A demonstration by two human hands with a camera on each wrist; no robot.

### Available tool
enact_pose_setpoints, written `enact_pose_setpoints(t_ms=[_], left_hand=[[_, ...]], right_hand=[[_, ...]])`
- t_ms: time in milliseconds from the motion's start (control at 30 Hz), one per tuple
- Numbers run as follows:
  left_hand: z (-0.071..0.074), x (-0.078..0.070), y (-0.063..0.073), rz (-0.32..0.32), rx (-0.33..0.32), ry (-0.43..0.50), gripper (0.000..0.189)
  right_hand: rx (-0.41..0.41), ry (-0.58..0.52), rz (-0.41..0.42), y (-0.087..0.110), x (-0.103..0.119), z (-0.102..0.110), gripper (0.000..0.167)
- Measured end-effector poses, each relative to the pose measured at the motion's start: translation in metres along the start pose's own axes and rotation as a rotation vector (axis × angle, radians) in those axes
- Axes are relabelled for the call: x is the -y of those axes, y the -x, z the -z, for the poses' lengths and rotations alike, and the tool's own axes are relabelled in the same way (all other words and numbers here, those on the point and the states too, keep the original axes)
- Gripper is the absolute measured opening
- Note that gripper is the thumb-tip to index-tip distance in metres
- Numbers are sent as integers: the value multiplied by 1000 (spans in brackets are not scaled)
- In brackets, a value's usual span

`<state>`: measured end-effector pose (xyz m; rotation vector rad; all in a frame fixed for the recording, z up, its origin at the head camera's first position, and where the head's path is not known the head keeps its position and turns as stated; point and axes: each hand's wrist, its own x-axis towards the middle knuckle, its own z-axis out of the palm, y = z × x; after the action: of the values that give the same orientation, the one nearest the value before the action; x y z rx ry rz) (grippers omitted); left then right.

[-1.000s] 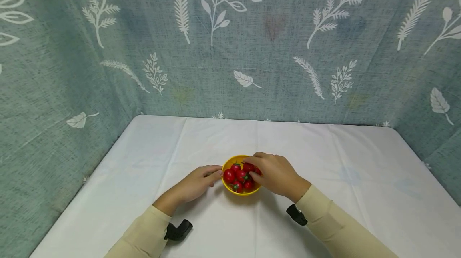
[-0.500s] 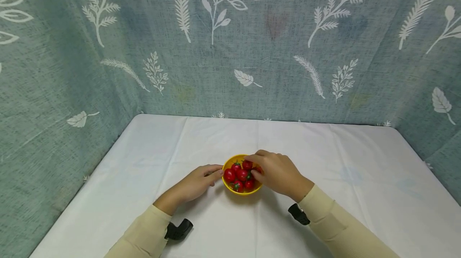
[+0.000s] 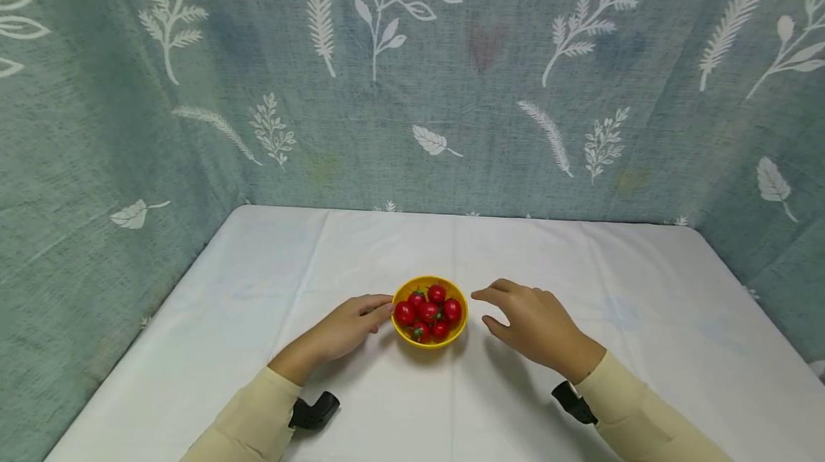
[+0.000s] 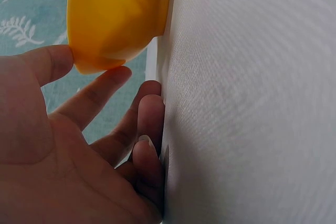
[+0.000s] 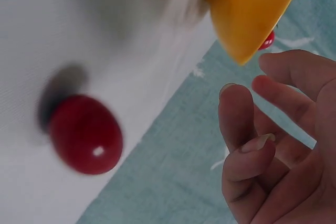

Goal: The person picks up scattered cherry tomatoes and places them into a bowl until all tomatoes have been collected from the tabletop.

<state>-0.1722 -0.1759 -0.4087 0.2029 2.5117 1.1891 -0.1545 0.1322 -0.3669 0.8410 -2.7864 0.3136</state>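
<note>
A yellow bowl (image 3: pixel 430 344) holds several red cherry tomatoes (image 3: pixel 428 312), some with green stems. My left hand (image 3: pixel 346 326) is at its left side, thumb and index fingertip touching the bowl near the rim. In the left wrist view, its other fingers (image 4: pixel 151 121) rest by the cloth, slightly bent. To the right of the bowl, my right hand (image 3: pixel 538 322) is raised above the table, thumb and fingers apart, holding nothing. The right wrist view shows another red tomato (image 5: pixel 86 135) on the white cloth, slightly blurred; my right hand or arm hides it in the head view.
White cloth (image 3: pixel 361 240) covers the table. Behind and to the left hangs a grey-green curtain (image 3: pixel 412 104) with white leaf prints. Each wrist carries a black camera mount, such as the left mount (image 3: pixel 314 410).
My right hand has left the bowl and moved right, its fingers now apart from the tomatoes. The left hand keeps its place at the rim.
</note>
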Motion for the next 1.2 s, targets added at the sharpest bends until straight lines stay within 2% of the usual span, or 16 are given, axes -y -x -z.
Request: enact_pose_setpoints(t_ms=[533,667,900,1200], left_hand=[[2,1,1,-13,-5,-9,49],[1,0,1,-14,-6,-10,50],[0,0,-1,-14,-7,-11,49],[-1,0,-3,-22,-5,-14,49]], right_hand=[[39,16,-98,40,-28,2,31],[63,25,-118,48,-33,4,36],[124,14,-151,56,-39,2,44],[139,8,-173,58,-44,1,41]])
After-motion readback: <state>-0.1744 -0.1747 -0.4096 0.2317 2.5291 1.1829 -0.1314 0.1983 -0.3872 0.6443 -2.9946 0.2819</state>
